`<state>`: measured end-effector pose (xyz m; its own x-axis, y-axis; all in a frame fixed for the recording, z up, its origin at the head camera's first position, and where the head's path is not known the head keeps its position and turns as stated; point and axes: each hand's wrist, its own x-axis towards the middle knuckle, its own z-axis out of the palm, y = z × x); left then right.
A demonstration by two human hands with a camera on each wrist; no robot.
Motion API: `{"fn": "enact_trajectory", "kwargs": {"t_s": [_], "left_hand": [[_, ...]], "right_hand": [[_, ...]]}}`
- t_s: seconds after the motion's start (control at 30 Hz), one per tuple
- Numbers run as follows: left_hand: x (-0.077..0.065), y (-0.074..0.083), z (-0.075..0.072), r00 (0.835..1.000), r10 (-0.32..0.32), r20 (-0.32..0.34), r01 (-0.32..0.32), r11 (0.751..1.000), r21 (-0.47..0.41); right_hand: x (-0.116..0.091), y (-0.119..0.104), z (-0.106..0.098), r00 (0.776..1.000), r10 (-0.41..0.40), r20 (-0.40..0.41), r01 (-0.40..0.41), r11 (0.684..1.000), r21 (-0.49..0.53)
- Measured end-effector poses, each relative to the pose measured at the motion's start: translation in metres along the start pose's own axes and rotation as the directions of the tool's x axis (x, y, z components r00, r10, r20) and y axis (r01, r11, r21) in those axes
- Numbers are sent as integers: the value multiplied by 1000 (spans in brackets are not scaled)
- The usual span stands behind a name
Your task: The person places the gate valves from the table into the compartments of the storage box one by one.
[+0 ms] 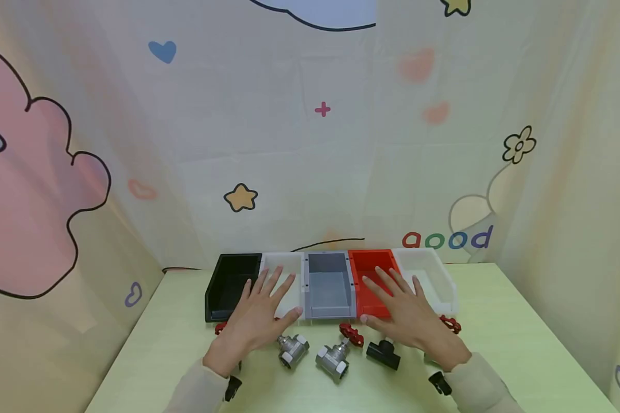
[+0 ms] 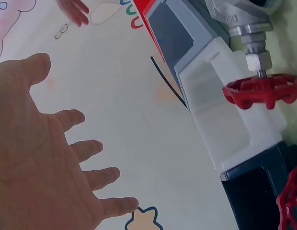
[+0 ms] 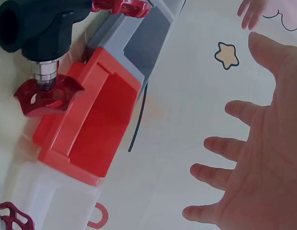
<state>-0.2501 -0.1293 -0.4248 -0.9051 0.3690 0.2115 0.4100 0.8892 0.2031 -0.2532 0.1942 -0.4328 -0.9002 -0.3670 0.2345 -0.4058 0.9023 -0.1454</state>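
Note:
My left hand (image 1: pixel 253 322) is held with its fingers spread and straight, overlapping the black bin and left white bin in the head view. The right hand (image 1: pixel 412 316), spread the same way, overlaps the red bin and right white bin. Neither holds anything; both palms look bare in the wrist views. Between the hands lie a silver valve (image 1: pixel 293 350), another silver valve (image 1: pixel 333 361) with a red handwheel (image 1: pixel 352 334), and a black valve (image 1: pixel 383 354). Another red handwheel (image 1: pixel 450 324) shows beside the right wrist, its valve partly hidden. One more handwheel (image 1: pixel 220 328) peeks out beside the left hand.
Behind the valves stand bins in a row: black (image 1: pixel 217 295), white (image 1: pixel 289 261), grey (image 1: pixel 330 292), red (image 1: pixel 364 263) and white (image 1: pixel 434 281). They sit on a pale green table (image 1: pixel 501 338). A patterned curtain (image 1: pixel 289 143) hangs behind.

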Motion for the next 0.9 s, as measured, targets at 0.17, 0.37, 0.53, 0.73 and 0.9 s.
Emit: {"fn": "enact_trajectory", "kwargs": {"t_s": [0.17, 0.37, 0.53, 0.73, 0.9], "left_hand": [[-1, -10, -3, 1000, -22, 0, 22, 1000, 19], [-3, -19, -5, 999, -42, 8, 42, 999, 19], [-3, -27, -6, 998, -60, -23, 60, 998, 5], [-5, -41, -4, 995, -91, -51, 91, 996, -18], [-5, -49, -4, 991, -122, -48, 121, 992, -23]], "right_hand": [[-3, 5, 1, 1000, 21, -1, -21, 999, -25], [-8, 13, 2, 999, 41, 2, -41, 999, -9], [-12, 19, 3, 999, 53, 3, -53, 999, -3], [-19, 26, 2, 997, 77, 16, -77, 997, -3], [-26, 33, 4, 997, 79, 12, -79, 997, 3]]}}
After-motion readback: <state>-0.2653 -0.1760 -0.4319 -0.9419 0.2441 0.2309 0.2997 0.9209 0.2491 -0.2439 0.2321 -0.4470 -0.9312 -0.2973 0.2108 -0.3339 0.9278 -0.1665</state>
